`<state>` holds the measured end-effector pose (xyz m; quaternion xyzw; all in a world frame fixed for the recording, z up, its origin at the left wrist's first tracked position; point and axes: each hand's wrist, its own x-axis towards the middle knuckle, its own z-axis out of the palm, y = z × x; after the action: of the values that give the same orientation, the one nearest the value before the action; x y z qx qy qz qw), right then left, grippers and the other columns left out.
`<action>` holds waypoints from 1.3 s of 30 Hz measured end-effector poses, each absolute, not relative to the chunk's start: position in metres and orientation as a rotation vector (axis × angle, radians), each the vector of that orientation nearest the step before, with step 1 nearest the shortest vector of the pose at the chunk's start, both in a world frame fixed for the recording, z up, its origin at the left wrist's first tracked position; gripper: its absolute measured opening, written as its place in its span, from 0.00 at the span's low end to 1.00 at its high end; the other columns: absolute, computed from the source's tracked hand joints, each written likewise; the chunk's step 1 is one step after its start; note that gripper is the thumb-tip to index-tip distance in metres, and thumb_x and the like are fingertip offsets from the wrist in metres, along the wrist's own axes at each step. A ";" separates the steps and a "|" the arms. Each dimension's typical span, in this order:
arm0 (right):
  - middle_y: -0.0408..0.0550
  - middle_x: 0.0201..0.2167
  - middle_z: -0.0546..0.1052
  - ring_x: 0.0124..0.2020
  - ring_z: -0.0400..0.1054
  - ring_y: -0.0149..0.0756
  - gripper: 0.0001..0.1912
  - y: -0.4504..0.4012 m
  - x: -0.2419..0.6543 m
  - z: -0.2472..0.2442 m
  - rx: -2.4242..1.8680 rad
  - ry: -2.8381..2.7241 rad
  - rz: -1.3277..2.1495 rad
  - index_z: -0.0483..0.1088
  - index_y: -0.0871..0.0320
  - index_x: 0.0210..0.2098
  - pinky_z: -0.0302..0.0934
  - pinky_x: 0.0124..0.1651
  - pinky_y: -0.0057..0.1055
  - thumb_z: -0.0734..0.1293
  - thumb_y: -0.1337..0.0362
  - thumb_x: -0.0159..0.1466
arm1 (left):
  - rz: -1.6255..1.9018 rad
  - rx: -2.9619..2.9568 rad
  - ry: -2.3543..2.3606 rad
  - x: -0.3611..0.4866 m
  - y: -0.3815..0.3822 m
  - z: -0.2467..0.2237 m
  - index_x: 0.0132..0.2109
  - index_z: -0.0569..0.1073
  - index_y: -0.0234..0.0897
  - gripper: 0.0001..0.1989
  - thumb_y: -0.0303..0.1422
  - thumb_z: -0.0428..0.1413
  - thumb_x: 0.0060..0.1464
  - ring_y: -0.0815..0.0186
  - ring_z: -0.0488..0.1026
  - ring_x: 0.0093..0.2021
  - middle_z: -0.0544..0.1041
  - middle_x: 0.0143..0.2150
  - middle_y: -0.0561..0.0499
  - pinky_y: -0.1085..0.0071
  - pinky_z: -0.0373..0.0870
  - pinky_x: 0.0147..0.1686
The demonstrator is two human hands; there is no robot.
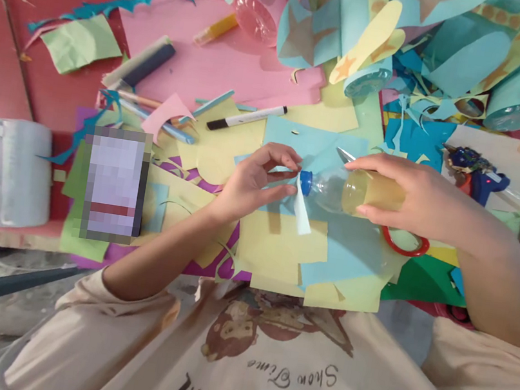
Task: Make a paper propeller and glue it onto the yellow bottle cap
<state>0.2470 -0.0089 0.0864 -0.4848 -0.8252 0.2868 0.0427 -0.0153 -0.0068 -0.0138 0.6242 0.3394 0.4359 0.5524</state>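
A clear plastic bottle (329,189) with a blue cap (306,183) lies on its side in the air above the papers, its cap toward the left. Yellow paper is wrapped around its body. My right hand (416,195) is closed around the wrapped part. At the cap, my left hand (262,182) pinches a narrow pale paper strip (304,211), which hangs down beside the cap. Scissors with a red handle (404,244) lie partly hidden under the bottle and right hand; a blade (344,155) shows beyond.
Yellow and blue paper sheets cover the middle of the table. A black-and-white marker (247,117) lies beyond my left hand. Paper-covered bottles (367,81) stand at the back. A phone-like object (114,186) and white pouch (13,174) are at left, blue-handled scissors (488,187) at right.
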 end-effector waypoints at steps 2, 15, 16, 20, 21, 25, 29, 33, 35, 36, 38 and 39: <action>0.47 0.56 0.73 0.52 0.70 0.46 0.26 -0.010 0.245 0.083 -1.445 -2.515 0.818 0.66 0.51 0.57 0.66 0.54 0.44 0.67 0.59 0.59 | 0.958 1.463 0.877 -0.018 -0.005 -0.015 0.46 0.73 0.40 0.18 0.43 0.63 0.51 0.62 0.75 0.53 0.76 0.51 0.46 0.64 0.76 0.54; 0.50 0.58 0.72 0.57 0.68 0.46 0.24 -0.016 0.244 0.068 -1.307 -2.595 0.652 0.63 0.54 0.59 0.64 0.58 0.47 0.64 0.59 0.64 | 0.834 1.677 0.969 -0.022 -0.007 -0.013 0.53 0.74 0.38 0.23 0.38 0.64 0.50 0.63 0.78 0.47 0.79 0.49 0.47 0.68 0.76 0.52; 0.50 0.58 0.72 0.58 0.67 0.46 0.24 -0.017 0.243 0.068 -1.298 -2.613 0.643 0.63 0.54 0.59 0.64 0.59 0.47 0.63 0.59 0.65 | 0.841 1.722 0.990 -0.022 -0.008 -0.012 0.52 0.74 0.38 0.22 0.37 0.64 0.50 0.64 0.78 0.46 0.80 0.48 0.47 0.69 0.76 0.51; 0.50 0.60 0.71 0.60 0.66 0.46 0.22 -0.019 0.241 0.070 -1.276 -2.671 0.597 0.62 0.54 0.59 0.63 0.60 0.47 0.61 0.60 0.66 | 0.836 1.860 1.054 -0.023 -0.008 -0.011 0.50 0.75 0.39 0.19 0.36 0.64 0.49 0.65 0.78 0.44 0.81 0.45 0.48 0.69 0.77 0.48; 0.51 0.60 0.71 0.60 0.66 0.47 0.22 -0.019 0.239 0.070 -1.288 -2.678 0.582 0.62 0.53 0.59 0.63 0.59 0.48 0.61 0.59 0.66 | 0.832 1.875 1.062 -0.023 -0.008 -0.010 0.49 0.76 0.39 0.19 0.36 0.64 0.49 0.65 0.79 0.43 0.81 0.45 0.48 0.70 0.77 0.47; 0.59 0.57 0.72 0.54 0.70 0.54 0.31 -0.020 0.233 0.069 -1.422 -2.696 0.444 0.61 0.58 0.59 0.67 0.51 0.49 0.68 0.54 0.61 | 0.824 1.882 1.095 -0.023 -0.007 -0.008 0.48 0.76 0.40 0.18 0.35 0.63 0.49 0.65 0.79 0.42 0.81 0.44 0.49 0.70 0.77 0.46; 0.62 0.50 0.76 0.46 0.73 0.55 0.35 -0.023 0.227 0.066 -1.525 -2.689 0.349 0.60 0.63 0.59 0.68 0.44 0.47 0.71 0.53 0.58 | 0.816 1.816 1.058 -0.025 -0.005 -0.006 0.48 0.74 0.39 0.18 0.37 0.63 0.50 0.64 0.78 0.48 0.80 0.47 0.47 0.68 0.76 0.51; 0.63 0.51 0.76 0.47 0.73 0.54 0.38 -0.031 0.223 0.067 -1.529 -2.650 0.363 0.58 0.64 0.61 0.68 0.43 0.44 0.71 0.53 0.58 | 0.788 1.727 0.905 -0.029 -0.006 -0.006 0.46 0.69 0.39 0.19 0.41 0.64 0.50 0.60 0.75 0.55 0.77 0.53 0.44 0.64 0.74 0.55; 0.64 0.51 0.76 0.49 0.73 0.55 0.38 -0.035 0.221 0.068 -1.500 -2.646 0.351 0.58 0.65 0.61 0.67 0.45 0.44 0.71 0.53 0.58 | 0.759 1.717 0.907 -0.030 -0.007 -0.006 0.48 0.67 0.40 0.22 0.42 0.64 0.49 0.61 0.77 0.51 0.78 0.51 0.45 0.67 0.76 0.49; 0.64 0.51 0.76 0.49 0.73 0.55 0.39 -0.036 0.220 0.068 -1.492 -2.646 0.345 0.58 0.65 0.62 0.68 0.45 0.44 0.71 0.53 0.58 | 0.741 1.722 0.922 -0.030 -0.007 -0.006 0.50 0.67 0.40 0.24 0.43 0.64 0.49 0.62 0.78 0.49 0.78 0.50 0.45 0.68 0.77 0.47; 0.64 0.51 0.76 0.49 0.73 0.55 0.38 -0.038 0.219 0.068 -1.490 -2.641 0.335 0.58 0.65 0.62 0.68 0.45 0.44 0.70 0.52 0.59 | 0.713 1.754 0.954 -0.029 -0.007 -0.006 0.54 0.67 0.40 0.29 0.45 0.64 0.48 0.62 0.78 0.47 0.78 0.50 0.45 0.69 0.76 0.47; 0.64 0.50 0.76 0.49 0.73 0.55 0.38 -0.038 0.219 0.067 -1.489 -2.642 0.335 0.58 0.65 0.62 0.68 0.45 0.44 0.70 0.52 0.59 | 0.701 1.779 0.960 -0.029 -0.007 -0.006 0.54 0.68 0.40 0.29 0.47 0.64 0.48 0.62 0.78 0.47 0.78 0.50 0.45 0.69 0.76 0.47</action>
<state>0.2189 -0.0384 0.0674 -0.4876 -0.8650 0.1096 0.0453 -0.0291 -0.0065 -0.0065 0.7293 0.3936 0.2875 0.4801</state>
